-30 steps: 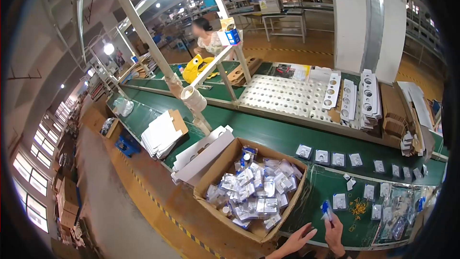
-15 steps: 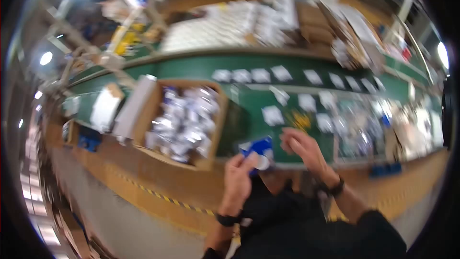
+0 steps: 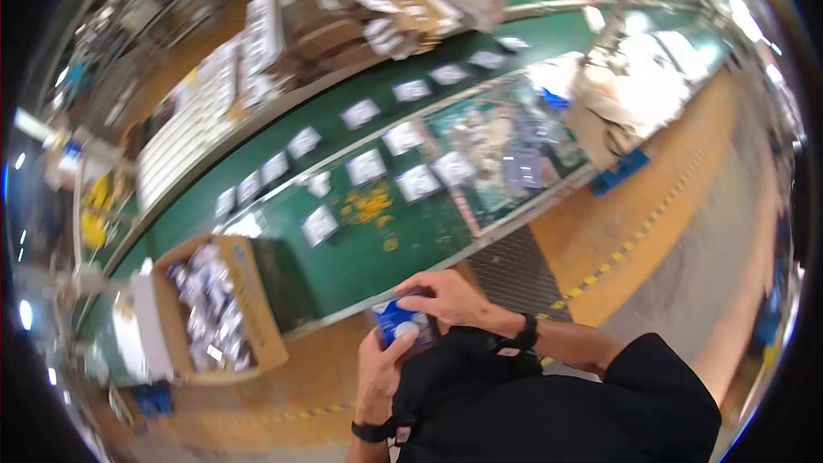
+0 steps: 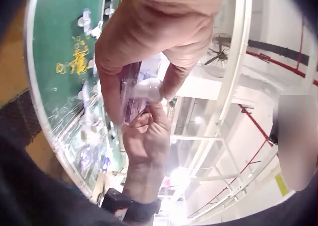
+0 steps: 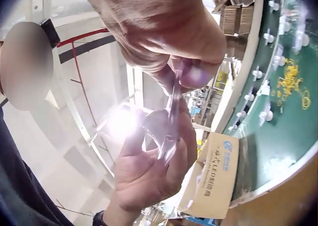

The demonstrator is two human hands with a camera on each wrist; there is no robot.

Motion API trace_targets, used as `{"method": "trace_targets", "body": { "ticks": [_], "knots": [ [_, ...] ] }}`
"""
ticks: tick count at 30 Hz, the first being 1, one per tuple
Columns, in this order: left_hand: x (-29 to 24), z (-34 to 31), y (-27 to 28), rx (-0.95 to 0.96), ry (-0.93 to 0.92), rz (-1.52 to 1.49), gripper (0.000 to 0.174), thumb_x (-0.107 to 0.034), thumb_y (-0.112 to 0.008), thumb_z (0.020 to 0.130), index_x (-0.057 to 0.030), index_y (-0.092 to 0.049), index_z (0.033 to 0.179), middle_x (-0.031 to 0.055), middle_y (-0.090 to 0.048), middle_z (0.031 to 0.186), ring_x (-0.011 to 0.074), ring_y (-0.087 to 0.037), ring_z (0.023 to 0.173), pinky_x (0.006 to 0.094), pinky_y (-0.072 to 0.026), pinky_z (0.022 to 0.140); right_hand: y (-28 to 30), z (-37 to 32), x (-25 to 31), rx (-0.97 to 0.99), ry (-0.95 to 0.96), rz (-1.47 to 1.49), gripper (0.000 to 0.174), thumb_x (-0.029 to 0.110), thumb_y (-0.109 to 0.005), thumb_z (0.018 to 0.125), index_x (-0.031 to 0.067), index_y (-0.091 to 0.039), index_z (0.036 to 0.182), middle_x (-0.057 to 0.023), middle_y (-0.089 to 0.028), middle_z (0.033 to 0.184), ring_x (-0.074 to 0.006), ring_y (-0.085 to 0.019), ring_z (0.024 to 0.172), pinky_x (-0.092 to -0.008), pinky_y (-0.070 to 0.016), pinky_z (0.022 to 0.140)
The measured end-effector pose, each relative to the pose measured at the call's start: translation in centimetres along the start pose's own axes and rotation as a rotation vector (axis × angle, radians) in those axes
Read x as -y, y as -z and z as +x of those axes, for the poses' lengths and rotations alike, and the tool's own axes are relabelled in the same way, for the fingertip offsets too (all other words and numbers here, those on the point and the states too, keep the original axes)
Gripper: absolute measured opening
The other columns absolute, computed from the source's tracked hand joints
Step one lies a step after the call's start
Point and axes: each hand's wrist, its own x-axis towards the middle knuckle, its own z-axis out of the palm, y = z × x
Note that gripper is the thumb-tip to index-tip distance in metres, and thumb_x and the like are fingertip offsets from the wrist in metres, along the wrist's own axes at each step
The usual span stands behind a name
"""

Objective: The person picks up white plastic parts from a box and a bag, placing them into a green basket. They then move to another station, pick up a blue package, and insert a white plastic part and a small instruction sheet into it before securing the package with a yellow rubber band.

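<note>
A clear blister pack (image 3: 396, 317) with a blue card and a white round piece is held in front of the body, over the near edge of the green table. My left hand (image 3: 379, 373) grips its lower left side, thumb across the front by the white piece. At the top right edge, my right hand (image 3: 453, 298) pinches the pack between thumb and fingers. The left wrist view shows the pack's dome (image 4: 148, 89) under the left thumb. Seen edge-on in the right wrist view, the thin pack (image 5: 172, 112) spans both hands.
A cardboard box (image 3: 261, 309) full of similar packs stands at the left. Yellow rubber bands (image 3: 369, 206) lie on the green table (image 3: 343, 279) among several white-faced packs (image 3: 320, 225). Clear plastic pieces (image 3: 523, 167) are heaped to the right. Stacked cardboard (image 3: 330, 30) sits at the back.
The view has swung to the right and down. My right hand, apart from the pack half a second ago, has come in to its top edge. The left hand still holds it.
</note>
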Motion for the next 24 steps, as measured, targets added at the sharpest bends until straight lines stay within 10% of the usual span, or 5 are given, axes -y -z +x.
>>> {"method": "trace_targets", "body": {
  "ticks": [13,14,15,17,24],
  "knots": [
    [-5.1,10.7,-1.3,-0.027,-0.034,0.298,0.037,-0.009,-0.084,0.084,0.0026,-0.066,0.114,0.0089,-0.072,0.103,0.0176,-0.071,0.089,0.0356,-0.0619,0.082,12.0,5.8,-2.1,-0.371,0.047,-0.418,0.031,0.028,-0.059,0.106,0.0013,-0.070,0.116,-0.0058,-0.071,0.088,-0.0117,-0.064,0.076,-0.0294,-0.0539,0.069],
    [-5.0,11.1,-1.7,-0.059,-0.041,0.251,0.036,-0.009,-0.083,0.084,0.0028,-0.066,0.114,0.0093,-0.072,0.103,0.0181,-0.071,0.089,0.0364,-0.0621,0.082,15.4,6.7,-4.0,-0.465,0.065,-0.508,0.024,0.021,-0.064,0.102,0.0015,-0.071,0.113,-0.0070,-0.069,0.085,-0.0149,-0.065,0.075,-0.0328,-0.0540,0.068],
    [-5.0,11.1,-1.8,-0.102,-0.051,0.202,0.035,-0.008,-0.083,0.085,0.0030,-0.066,0.114,0.0097,-0.072,0.103,0.0185,-0.072,0.089,0.0371,-0.0624,0.082,18.1,7.2,-4.2,-0.561,0.094,-0.587,0.015,0.018,-0.065,0.096,0.0043,-0.070,0.100,-0.0207,-0.067,0.089,-0.0382,-0.065,0.075,-0.0422,-0.0515,0.067],
    [-4.4,11.0,-1.2,-0.210,-0.077,0.177,0.032,-0.005,-0.080,0.086,0.0034,-0.066,0.113,0.0100,-0.073,0.104,0.0199,-0.072,0.090,0.0385,-0.0626,0.081,23.6,9.2,-8.8,-0.718,0.195,-0.820,0.012,0.013,-0.066,0.094,0.0055,-0.073,0.098,-0.0176,-0.072,0.089,-0.0360,-0.069,0.077,-0.0411,-0.0530,0.068],
    [-1.6,7.3,-2.8,-0.580,-0.151,-0.037,0.033,-0.001,-0.080,0.085,0.0037,-0.066,0.115,0.0097,-0.073,0.105,0.0179,-0.070,0.091,0.0357,-0.0608,0.083,16.2,19.1,-0.9,-0.250,0.249,-0.573,0.016,0.017,-0.066,0.093,0.0053,-0.074,0.102,-0.0183,-0.072,0.089,-0.0361,-0.071,0.080,-0.0413,-0.0558,0.070]
  ]
}}
